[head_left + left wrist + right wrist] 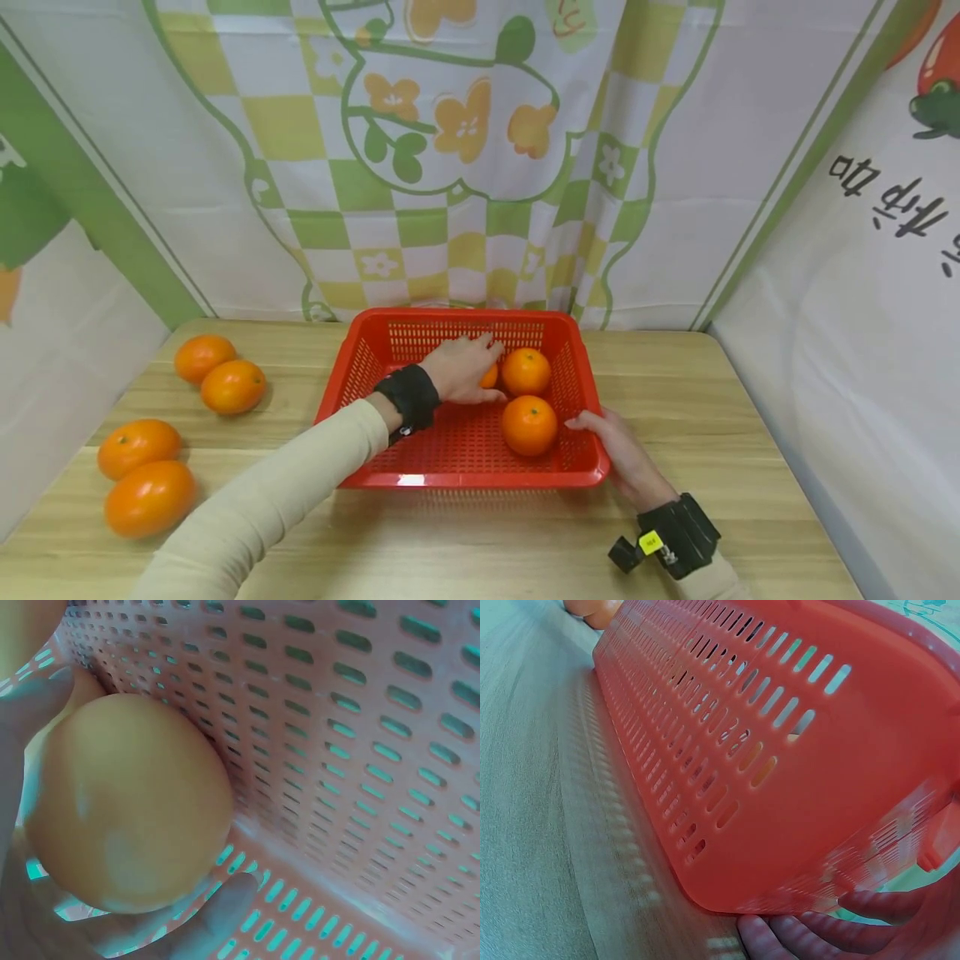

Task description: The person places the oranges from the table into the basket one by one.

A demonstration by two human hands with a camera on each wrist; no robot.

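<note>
A red plastic basket [465, 481] with slotted walls stands on the wooden table. My left hand [459, 371] reaches down into it and grips an orange [135, 802], thumb on one side and fingers curled round the other. From above, that orange is mostly hidden under the hand. Two more oranges lie at the basket's right side, one farther back [527, 372] and one nearer [529, 426]. At the right front corner my right hand [626, 454] holds the basket, thumb over the rim. In the right wrist view its fingers [825, 930] are at the basket's bottom edge.
On the table's left, two oranges [233, 387] lie near the back and two more [150, 498] nearer the front. A patterned curtain [465, 225] hangs directly behind the basket. White printed sheets [847, 333] close off the sides.
</note>
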